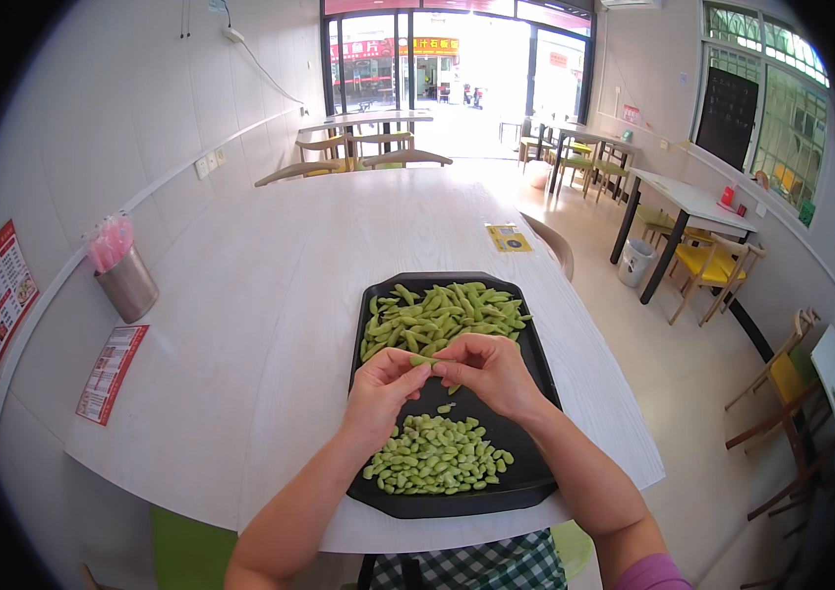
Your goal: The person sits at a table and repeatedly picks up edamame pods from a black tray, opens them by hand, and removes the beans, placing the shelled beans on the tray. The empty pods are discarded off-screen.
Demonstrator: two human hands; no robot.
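Observation:
Both of my hands meet above the middle of a black tray (528, 472). Between the fingertips of my left hand (380, 387) and my right hand (495, 372) is one green edamame pod (423, 361), pinched from either side. A heap of unshelled edamame pods (447, 313) fills the far half of the tray. In the near half lies a pile of shelled green beans (439, 457), some with pale bits of skin among them. One loose bean (446, 408) rests just beyond that pile, below my hands.
The tray stands near the front edge of a pale wooden table (299, 295). At left are a metal cup (127, 284) of pink-wrapped items and a printed menu card (113, 375) against the wall. A yellow card (509, 238) lies beyond the tray. Chairs (716, 269) and other tables stand to the right.

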